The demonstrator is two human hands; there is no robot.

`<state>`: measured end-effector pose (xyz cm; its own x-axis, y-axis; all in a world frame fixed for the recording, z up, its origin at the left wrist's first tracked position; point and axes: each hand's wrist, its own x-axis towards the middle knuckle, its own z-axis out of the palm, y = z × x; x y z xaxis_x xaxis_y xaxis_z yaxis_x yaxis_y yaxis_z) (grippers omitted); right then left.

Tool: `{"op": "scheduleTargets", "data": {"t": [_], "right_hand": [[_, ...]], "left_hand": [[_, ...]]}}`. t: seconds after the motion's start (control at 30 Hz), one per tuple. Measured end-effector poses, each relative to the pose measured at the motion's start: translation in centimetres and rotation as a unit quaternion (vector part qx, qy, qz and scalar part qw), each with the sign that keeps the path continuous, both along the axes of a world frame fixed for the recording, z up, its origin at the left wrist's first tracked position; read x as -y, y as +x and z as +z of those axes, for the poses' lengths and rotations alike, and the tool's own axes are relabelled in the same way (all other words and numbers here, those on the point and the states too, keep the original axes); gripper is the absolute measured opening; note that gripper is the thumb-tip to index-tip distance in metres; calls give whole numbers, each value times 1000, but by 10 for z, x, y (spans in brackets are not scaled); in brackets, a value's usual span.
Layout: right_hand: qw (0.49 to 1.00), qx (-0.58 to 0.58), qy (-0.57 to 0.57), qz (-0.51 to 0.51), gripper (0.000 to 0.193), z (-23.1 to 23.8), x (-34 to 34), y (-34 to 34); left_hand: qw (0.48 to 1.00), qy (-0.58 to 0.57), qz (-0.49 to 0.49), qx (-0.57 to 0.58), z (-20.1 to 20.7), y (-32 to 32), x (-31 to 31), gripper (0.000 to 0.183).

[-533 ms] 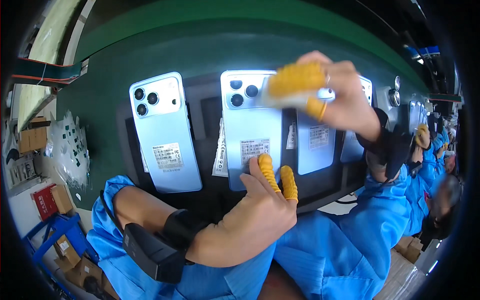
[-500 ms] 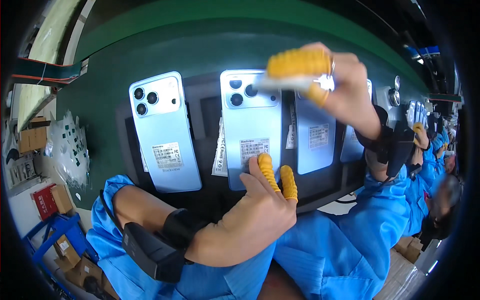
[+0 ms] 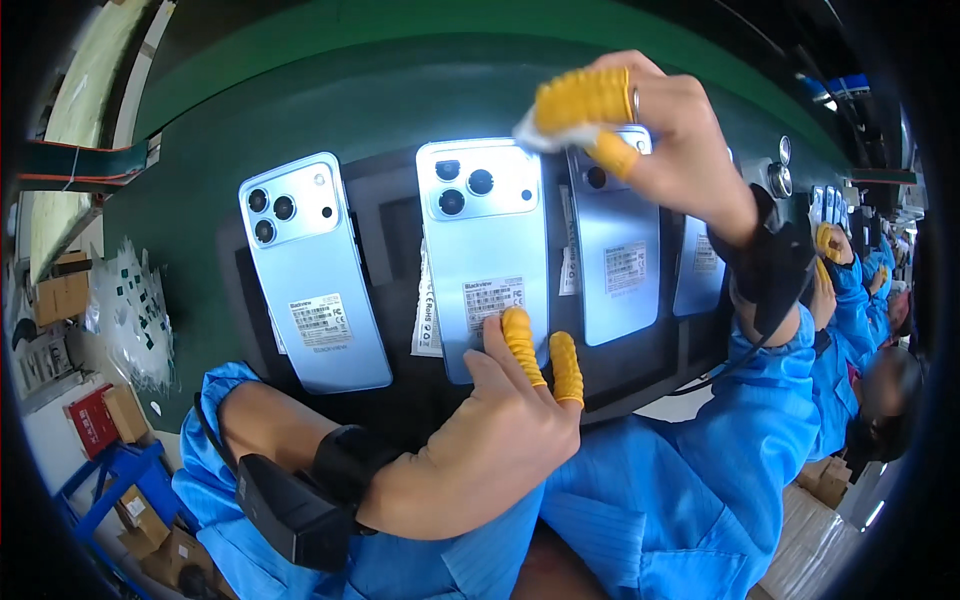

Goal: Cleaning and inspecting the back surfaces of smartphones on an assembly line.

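Observation:
A light blue phone (image 3: 485,240) lies back up near the middle, with a camera block at its far end and a white label lower down. My left hand (image 3: 480,440) rests at its near end, fingers stretched out. One yellow finger cot touches the back by the label; another is by the phone's right edge. Above the far right corner, my right hand (image 3: 675,140) pinches a white cloth (image 3: 545,137) between cot-covered fingers. That cloth is slightly blurred, and whether it touches the phone I cannot tell. The right hand partly covers the neighbouring phone (image 3: 620,270).
Another blue phone (image 3: 315,285) lies to the left, and one more (image 3: 697,265) at the right, on a black mat (image 3: 385,225). Clear plastic with small green pieces (image 3: 135,310) lies at the left. Co-workers' hands (image 3: 832,245) and blue sleeves show at the far right.
My right hand and the cloth have moved slightly away toward the phone's far edge, uncovering more of its camera block. My left hand keeps its place on the phone while the view shifts a little.

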<state>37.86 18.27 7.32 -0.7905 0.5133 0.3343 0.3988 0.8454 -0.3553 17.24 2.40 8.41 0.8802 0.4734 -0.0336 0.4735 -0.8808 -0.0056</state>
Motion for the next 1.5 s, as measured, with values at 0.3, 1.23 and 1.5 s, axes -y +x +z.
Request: {"op": "scheduleTargets", "data": {"t": [0.3,1.23,1.5], "right_hand": [[992,-59,41,101,5,-21,11,-32],[991,-53,-44,118,10,-23,52,-14],[985,-70,149,-61,17,-18,38,0]], "left_hand": [[999,-26,16,23,-3,-1,-2,34],[999,-23,10,27,-3,-1,-1,26],[999,4,16,28,-11,3,-1,33]]}}
